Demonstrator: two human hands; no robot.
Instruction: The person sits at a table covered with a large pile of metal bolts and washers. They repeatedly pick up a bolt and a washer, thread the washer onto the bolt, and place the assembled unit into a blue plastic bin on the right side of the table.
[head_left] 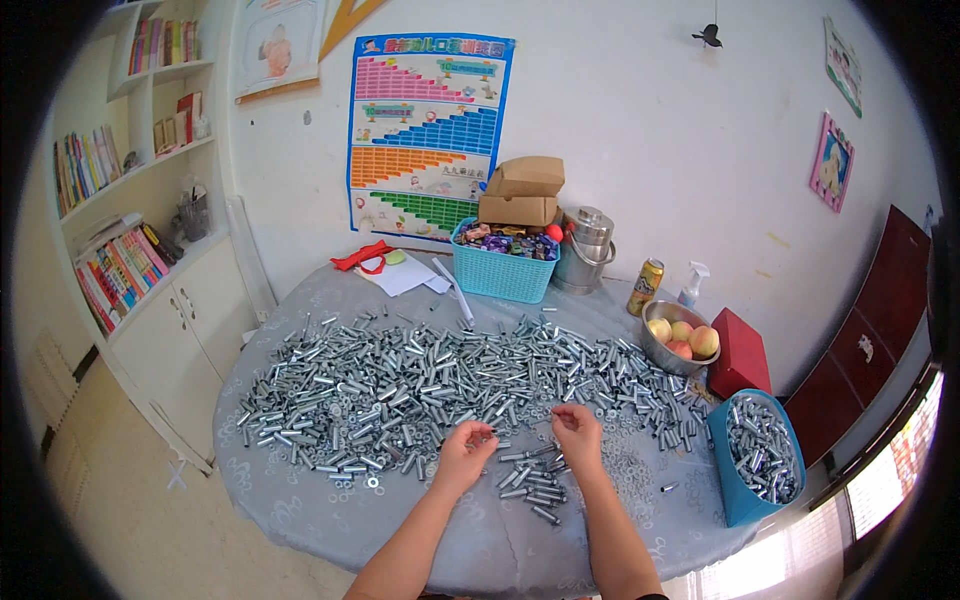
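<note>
A wide heap of silver metal bolts and sleeves [440, 375] covers the grey round table [300, 510]. My left hand [464, 455] rests at the near edge of the heap, fingers curled and pinching a small metal part. My right hand [578, 428] is beside it, fingers pinched on another small metal piece. A small separate cluster of bolts [530, 482] lies between and just below my hands. Flat washers [625, 465] are scattered to the right of my right hand.
A blue bin [760, 455] filled with metal parts stands at the table's right edge. Behind are a metal bowl of peaches [680, 340], a red box [740, 352], a drink can [645, 287], a turquoise basket [503, 262], cardboard boxes [522, 190] and a steel pot [586, 250]. White shelves [150, 200] stand left.
</note>
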